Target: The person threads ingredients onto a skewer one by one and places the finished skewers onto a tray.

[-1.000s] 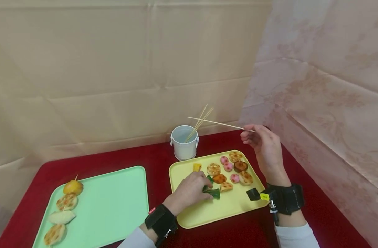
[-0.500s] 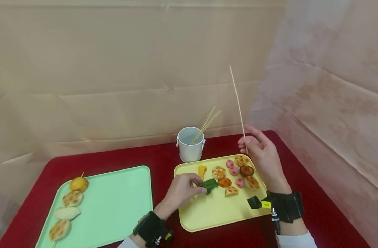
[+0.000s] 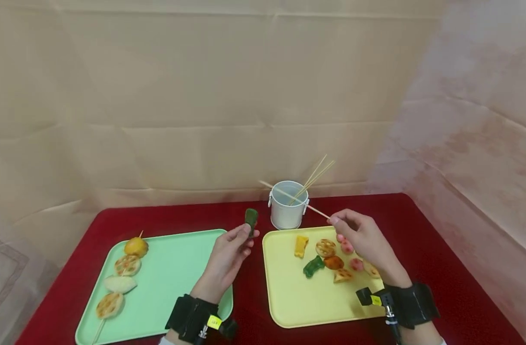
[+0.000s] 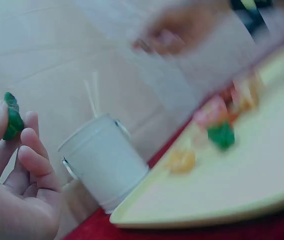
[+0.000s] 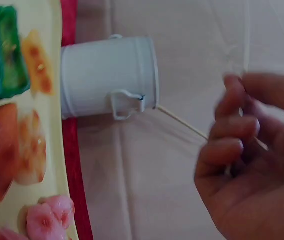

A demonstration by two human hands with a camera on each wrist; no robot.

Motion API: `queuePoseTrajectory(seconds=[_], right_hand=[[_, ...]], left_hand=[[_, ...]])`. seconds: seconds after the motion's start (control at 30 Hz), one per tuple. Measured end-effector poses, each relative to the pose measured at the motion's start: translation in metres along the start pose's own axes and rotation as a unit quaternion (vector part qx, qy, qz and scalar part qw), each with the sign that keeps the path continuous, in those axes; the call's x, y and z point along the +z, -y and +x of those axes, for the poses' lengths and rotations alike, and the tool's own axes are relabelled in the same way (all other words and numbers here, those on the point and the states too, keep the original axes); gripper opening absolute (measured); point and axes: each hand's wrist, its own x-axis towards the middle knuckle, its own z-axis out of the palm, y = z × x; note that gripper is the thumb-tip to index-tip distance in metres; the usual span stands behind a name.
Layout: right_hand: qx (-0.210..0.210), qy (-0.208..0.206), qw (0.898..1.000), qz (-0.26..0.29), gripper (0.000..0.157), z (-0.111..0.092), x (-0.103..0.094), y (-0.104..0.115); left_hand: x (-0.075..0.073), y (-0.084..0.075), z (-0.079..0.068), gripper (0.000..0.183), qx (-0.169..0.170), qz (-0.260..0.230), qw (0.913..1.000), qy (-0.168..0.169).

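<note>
In the head view my left hand (image 3: pixel 228 258) pinches a green pepper piece (image 3: pixel 251 217) between thumb and fingers, held up over the gap between the two trays. The left wrist view has the same pepper piece (image 4: pixel 13 122) at the fingertips. My right hand (image 3: pixel 366 242) grips a thin wooden skewer (image 3: pixel 316 211) near one end, its other end pointing left across the bucket. Below lies the yellow tray (image 3: pixel 306 309) with a second green pepper piece (image 3: pixel 313 266), a lotus root slice (image 3: pixel 325 247), a yellow piece (image 3: pixel 301 246) and several pink and browned pieces, some behind the right hand.
A white bucket (image 3: pixel 285 215) with a few skewers (image 3: pixel 316 175) stands behind the yellow tray. On the left, a green tray (image 3: pixel 177 268) bears a loaded skewer with a yellow ball (image 3: pixel 136 247), lotus slices (image 3: pixel 109 305) and a pale oval piece (image 3: pixel 120 284). Cloth hangs behind the red table.
My left hand has lifted the pepper piece off the yellow tray and moved it left. The skewer in my right hand has swung from near upright to slanting left.
</note>
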Motion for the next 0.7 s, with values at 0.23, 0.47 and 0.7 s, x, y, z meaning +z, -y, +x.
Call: queuePoseTrajectory(seconds=[0.23,0.47,0.7], right_hand=[[-0.007,0.068,0.994,-0.085,0.032,0.0001,0.0059,-0.0028],[-0.012,0.078,0.992,-0.099,0.029,-0.0003,0.0039,-0.0036],[-0.012,0.082,0.992,-0.1,0.027,0.0027,0.0069,-0.0042]], left_hand=[[-0.0069,-0.0009,-0.005,0.041,-0.054,-0.203,0.9773,0.029],[-0.0036,-0.004,-0.0056,0.021,-0.05,-0.239,0.9683,0.053],[-0.0063,-0.0029,-0.0042,0.02,-0.043,-0.235,0.9706,0.034]])
